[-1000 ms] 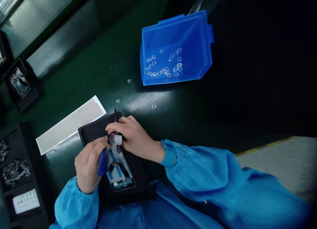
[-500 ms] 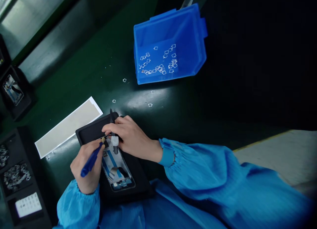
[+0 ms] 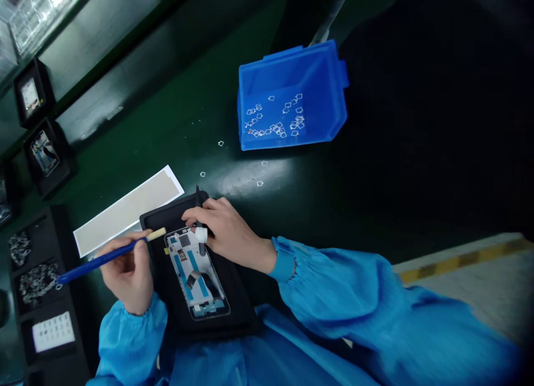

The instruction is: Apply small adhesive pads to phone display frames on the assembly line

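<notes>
An opened phone frame (image 3: 196, 275) lies in a black fixture tray (image 3: 167, 219) near the table's front edge. My left hand (image 3: 127, 275) is closed round a blue pen-like tool (image 3: 98, 259) with a cream tip, held just left of the tray. My right hand (image 3: 223, 233) rests on the tray's top end, fingers pinched on black tweezers (image 3: 198, 208) whose tips point down at the phone's upper edge. One finger wears a white cot (image 3: 201, 234). Both arms are in blue sleeves.
A blue bin (image 3: 329, 91) holding several small square rings stands farther back; a few loose rings (image 3: 221, 143) lie on the green table. A white strip of paper (image 3: 129, 208) lies left of the tray. Black trays with parts (image 3: 37, 280) sit at the left edge.
My left hand has drawn the blue tool away from the phone's top to the left, and the tool now lies flatter. My right hand stays on the tweezers.
</notes>
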